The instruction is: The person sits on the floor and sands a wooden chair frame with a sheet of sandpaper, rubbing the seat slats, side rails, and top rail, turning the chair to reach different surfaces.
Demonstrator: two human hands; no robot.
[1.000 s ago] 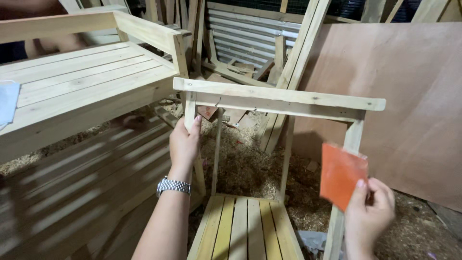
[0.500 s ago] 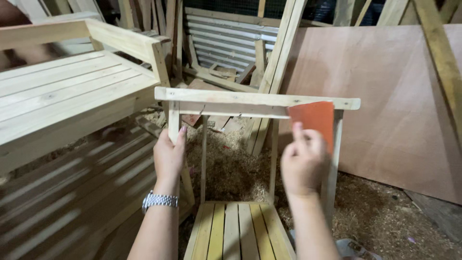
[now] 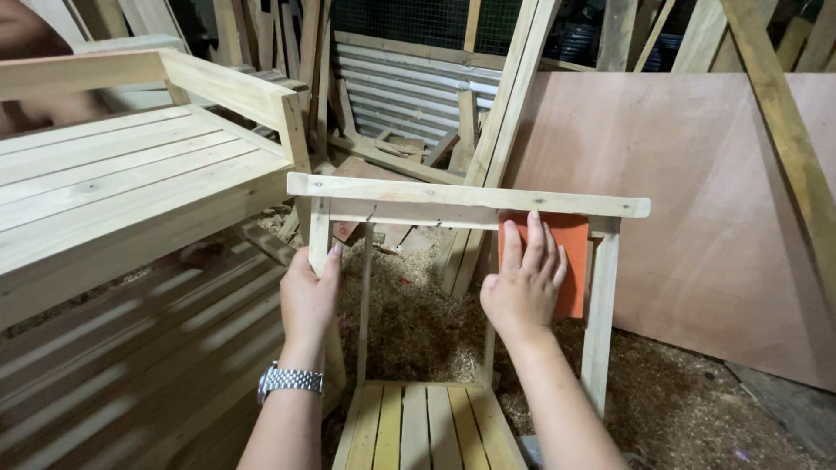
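My left hand (image 3: 310, 296) clenched round the chair (image 3: 470, 202) post at centre frame, my right hand (image 3: 522, 283) flat, released, pressing orange sandpaper (image 3: 570, 261) under the top rail.

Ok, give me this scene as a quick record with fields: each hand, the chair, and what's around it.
left hand: grips the left upright of the chair back, wristwatch on the wrist
right hand: flat on an orange sheet, pressing it against the chair back
chair: bare wood, slatted seat
left of it: slatted wooden bench
behind: plywood sheet
floor: sawdust
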